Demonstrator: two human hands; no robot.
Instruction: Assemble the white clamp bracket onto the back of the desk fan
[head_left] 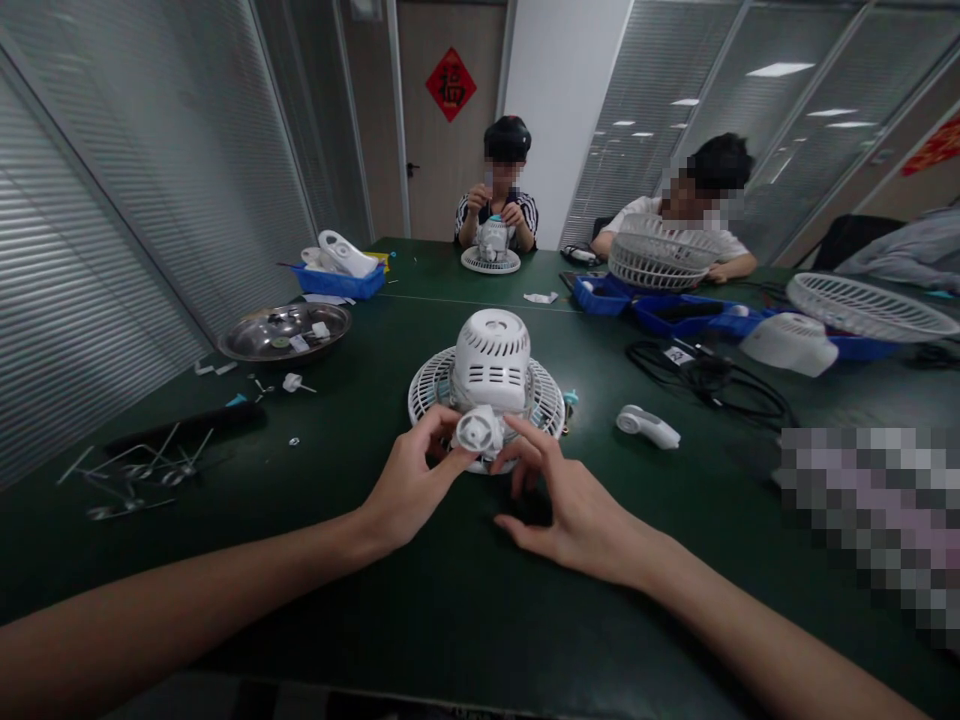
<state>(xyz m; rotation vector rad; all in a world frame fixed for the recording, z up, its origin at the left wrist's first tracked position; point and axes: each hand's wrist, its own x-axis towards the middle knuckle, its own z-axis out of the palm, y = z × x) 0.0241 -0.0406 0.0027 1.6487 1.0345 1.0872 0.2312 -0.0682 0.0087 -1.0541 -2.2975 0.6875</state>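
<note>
My left hand (411,482) pinches a small white round part (480,432) between thumb and fingertips. My right hand (571,508) is loose, not gripping: its bent fingers (525,450) touch the part's right side and its thumb lies away, low over the bench (465,600). The part sits at the near edge of a white fan grille (429,392) that lies flat on the bench, with a domed white motor housing (491,358) standing on it just behind the part. To the right, apart from the grille, lie a white handle piece (649,427) and a black cable (712,385). To the left are a metal bowl (285,332) and some thin metal clips (127,468). Two other people sit at the far end with fans of their own.
</note>
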